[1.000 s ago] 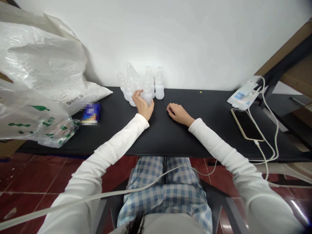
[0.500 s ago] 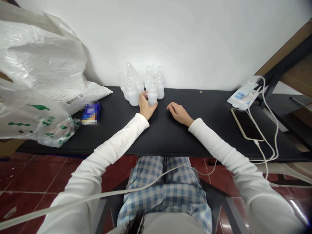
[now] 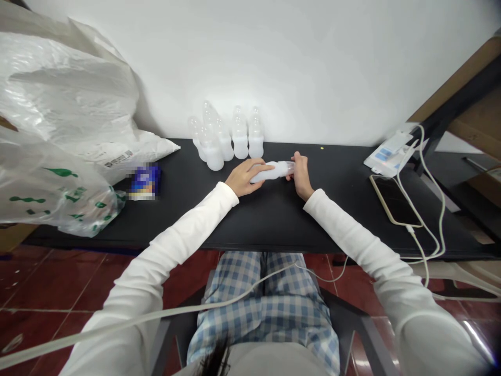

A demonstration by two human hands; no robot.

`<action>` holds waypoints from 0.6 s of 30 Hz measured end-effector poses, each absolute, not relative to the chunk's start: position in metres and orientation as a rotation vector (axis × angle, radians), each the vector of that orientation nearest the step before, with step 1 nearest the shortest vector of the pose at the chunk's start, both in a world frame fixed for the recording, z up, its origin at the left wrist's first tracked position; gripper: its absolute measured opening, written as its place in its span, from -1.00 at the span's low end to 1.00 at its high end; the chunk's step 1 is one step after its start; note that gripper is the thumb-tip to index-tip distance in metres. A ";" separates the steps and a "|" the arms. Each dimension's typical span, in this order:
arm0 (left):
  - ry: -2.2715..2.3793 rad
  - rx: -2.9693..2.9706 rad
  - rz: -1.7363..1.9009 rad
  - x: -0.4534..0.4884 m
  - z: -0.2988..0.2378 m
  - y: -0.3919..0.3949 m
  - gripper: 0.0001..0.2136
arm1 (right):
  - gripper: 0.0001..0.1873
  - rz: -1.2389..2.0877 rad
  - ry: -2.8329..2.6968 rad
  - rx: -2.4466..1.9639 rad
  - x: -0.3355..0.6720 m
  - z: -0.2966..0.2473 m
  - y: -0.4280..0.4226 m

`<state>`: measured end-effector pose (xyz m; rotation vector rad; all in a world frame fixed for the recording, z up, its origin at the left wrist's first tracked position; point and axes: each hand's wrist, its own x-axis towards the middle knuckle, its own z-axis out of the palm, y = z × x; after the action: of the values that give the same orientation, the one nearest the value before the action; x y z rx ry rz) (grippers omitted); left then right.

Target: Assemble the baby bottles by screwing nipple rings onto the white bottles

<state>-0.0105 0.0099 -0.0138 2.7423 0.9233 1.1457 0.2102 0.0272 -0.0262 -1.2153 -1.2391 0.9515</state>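
Head view: left hand grips a white bottle lying sideways above the black desk, fingers wrapped round its body. Right hand pinches the cap end. More bottles stand behind by the wall.

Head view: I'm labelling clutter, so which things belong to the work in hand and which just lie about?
In hand: translucent bottle, held sideways by left hand and right hand; standing bottles behind.
Lying about: plastic bags, blue packet, phone, cables.
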 end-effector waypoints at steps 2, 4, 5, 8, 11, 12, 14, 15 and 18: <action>0.865 2.778 1.130 -0.010 -0.014 0.009 -0.62 | -0.29 0.954 -1.243 -1.216 0.211 -0.025 0.029; 0.833 2.768 1.146 -0.010 -0.014 0.008 -0.63 | -0.27 0.954 -1.275 -1.221 0.211 -0.023 0.029; 0.830 2.749 1.150 -0.010 -0.014 0.007 -0.62 | -0.28 0.951 -1.292 -1.229 0.211 -0.023 0.029; 0.877 2.643 1.121 -0.012 -0.012 0.006 -0.54 | -0.33 0.901 -1.303 -1.259 0.211 -0.022 0.027; 0.944 2.509 1.083 -0.011 -0.012 0.004 -0.49 | -0.38 0.858 -1.316 -1.302 0.212 -0.021 0.024; 0.956 2.472 1.076 -0.011 -0.011 0.003 -0.51 | -0.40 0.842 -1.319 -1.318 0.213 -0.021 0.024; 0.981 2.403 1.060 -0.009 -0.010 0.002 -0.54 | -0.41 0.795 -1.329 -1.342 0.213 -0.021 0.022; 0.998 2.367 1.050 -0.008 -0.009 0.002 -0.55 | -0.41 0.764 -1.336 -1.349 0.213 -0.020 0.022; 1.042 2.264 1.020 -0.005 -0.005 -0.001 -0.58 | -0.38 0.668 -1.357 -1.361 0.213 -0.020 0.021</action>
<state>-0.0050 -0.0009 -0.0050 2.2642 1.0416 1.0205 0.2132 0.0208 -0.0196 -1.3614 -1.3575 0.6676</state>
